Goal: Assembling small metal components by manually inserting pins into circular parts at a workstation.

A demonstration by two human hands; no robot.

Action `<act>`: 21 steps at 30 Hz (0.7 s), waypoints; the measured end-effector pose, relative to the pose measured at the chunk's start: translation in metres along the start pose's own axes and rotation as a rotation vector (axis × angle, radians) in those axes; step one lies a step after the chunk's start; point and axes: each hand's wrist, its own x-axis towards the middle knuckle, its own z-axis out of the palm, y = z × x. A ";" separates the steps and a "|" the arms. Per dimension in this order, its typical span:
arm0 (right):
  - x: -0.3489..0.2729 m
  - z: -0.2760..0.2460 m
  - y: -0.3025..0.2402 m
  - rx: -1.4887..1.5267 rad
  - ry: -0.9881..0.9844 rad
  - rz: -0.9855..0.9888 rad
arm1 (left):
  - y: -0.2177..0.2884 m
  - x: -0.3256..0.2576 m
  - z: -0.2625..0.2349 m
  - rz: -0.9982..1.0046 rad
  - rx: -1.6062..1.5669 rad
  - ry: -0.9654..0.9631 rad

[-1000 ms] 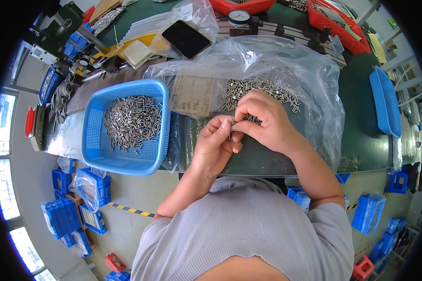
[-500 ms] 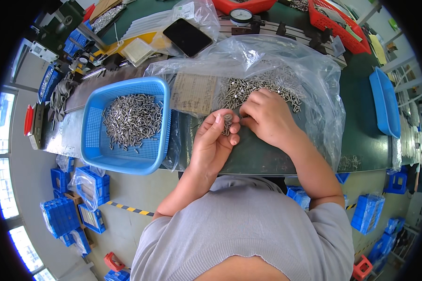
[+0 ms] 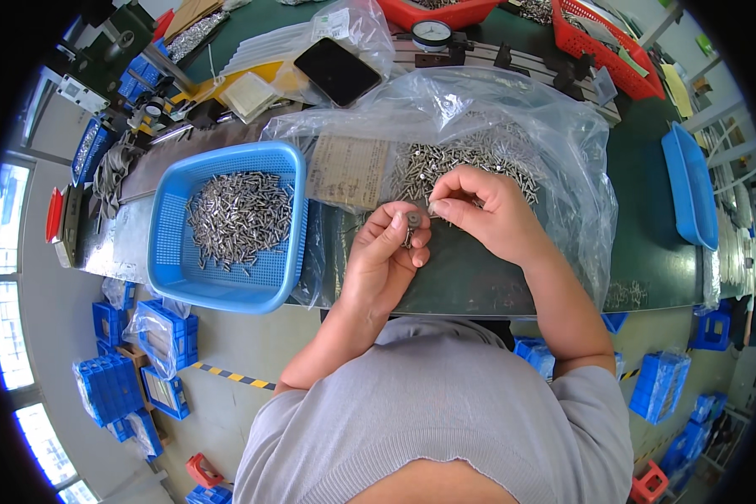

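Observation:
My left hand is closed round a small round metal piece with a hole in it, held between thumb and fingers. Several small metal pins sit in the same fingers, partly hidden. Just to the right of it, my right hand is closed in a pinch with its fingertips beside the round piece. A small metal pin appears to show at those fingertips, mostly covered. Beyond my hands, a pile of similar pins lies on and under a clear plastic bag.
A blue basket with many pins stands left, next to a written brown card. Behind are a black phone, a dial gauge and red baskets. A blue tray lies at the right edge.
My right hand has drawn back from the edge of the pile and turned, its pinched fingertips now beside the round piece. My left hand has shifted slightly, showing the round piece more clearly.

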 end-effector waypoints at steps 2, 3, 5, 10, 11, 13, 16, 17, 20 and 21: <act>0.000 0.002 0.001 0.098 -0.008 -0.010 | 0.000 0.000 0.001 -0.006 0.012 0.006; 0.000 0.005 0.005 0.199 -0.016 -0.057 | 0.000 0.000 0.001 -0.012 0.022 0.012; 0.001 0.007 0.006 0.301 -0.026 -0.105 | -0.001 0.000 0.001 -0.018 0.024 0.016; 0.003 0.011 0.007 0.110 0.010 -0.210 | -0.001 0.000 0.002 -0.018 0.019 0.014; 0.003 0.011 0.007 0.110 0.009 -0.209 | 0.000 0.000 0.002 -0.019 0.023 0.015; 0.003 0.012 0.007 0.061 0.035 -0.239 | 0.000 0.000 0.002 -0.020 0.026 0.017; 0.004 0.015 0.008 0.000 0.060 -0.310 | 0.001 0.000 0.001 -0.021 0.029 0.000; 0.005 0.014 0.009 -0.001 0.060 -0.310 | 0.000 0.000 0.000 -0.015 0.024 -0.003; 0.007 0.013 0.012 -0.245 0.094 -0.583 | 0.000 -0.001 -0.004 -0.005 -0.014 0.014; 0.007 0.012 0.009 -0.267 0.078 -0.584 | 0.000 -0.001 -0.005 0.000 -0.046 0.034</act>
